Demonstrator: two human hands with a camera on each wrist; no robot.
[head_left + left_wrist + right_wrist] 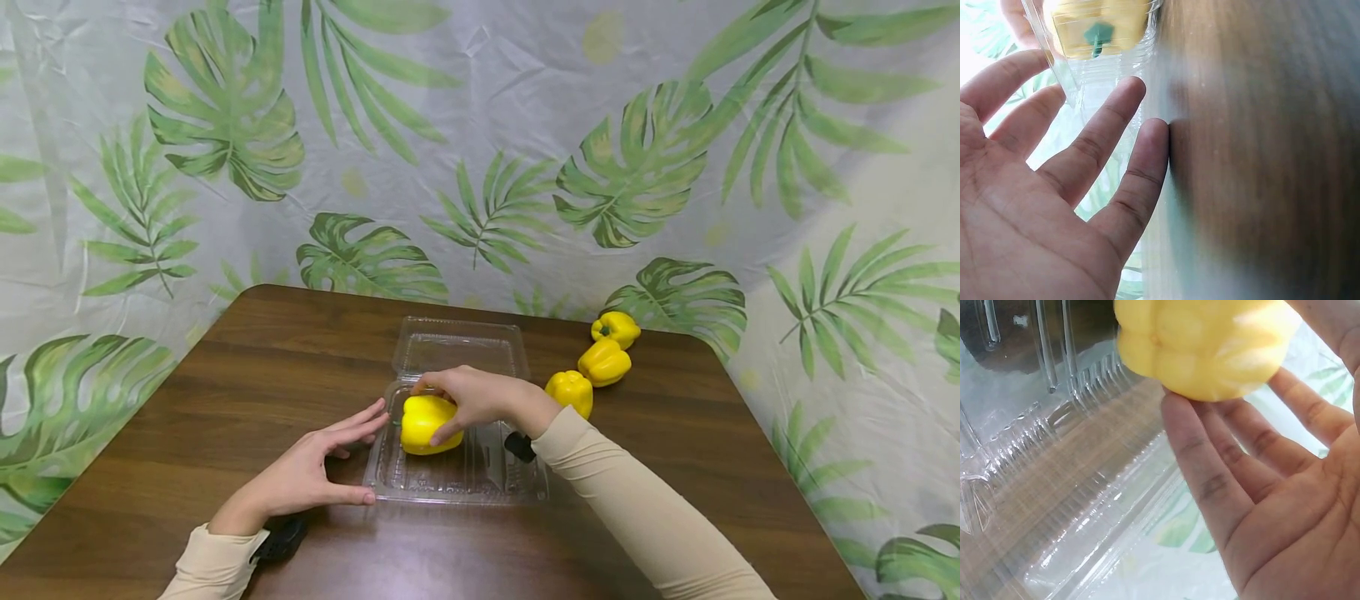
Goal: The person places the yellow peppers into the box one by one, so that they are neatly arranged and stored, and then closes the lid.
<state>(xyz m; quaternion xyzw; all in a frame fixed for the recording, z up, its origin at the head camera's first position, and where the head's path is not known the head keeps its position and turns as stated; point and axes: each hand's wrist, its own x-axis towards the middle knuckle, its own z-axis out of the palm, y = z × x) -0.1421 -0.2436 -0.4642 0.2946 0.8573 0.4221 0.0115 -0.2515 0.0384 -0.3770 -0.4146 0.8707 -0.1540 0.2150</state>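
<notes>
A yellow bell pepper [426,421] is gripped between the thumb and fingers of my right hand [483,395], in the left part of a clear plastic container [480,483]. Its green stem [1099,36] points left, facing my left hand in the left wrist view. The container's clear lid [461,346] is folded back behind it. My left hand [303,469] lies along the container's left side with fingers spread and fairly straight, its fingertips right at the rim. The right wrist view shows the fingers [1200,456] of the right hand against the pepper.
Three more yellow bell peppers lie right of the container: a near one [570,392], a middle one [604,362] and a far one [617,327] by the back edge of the brown wooden table [247,375]. A leaf-patterned cloth [502,125] hangs behind.
</notes>
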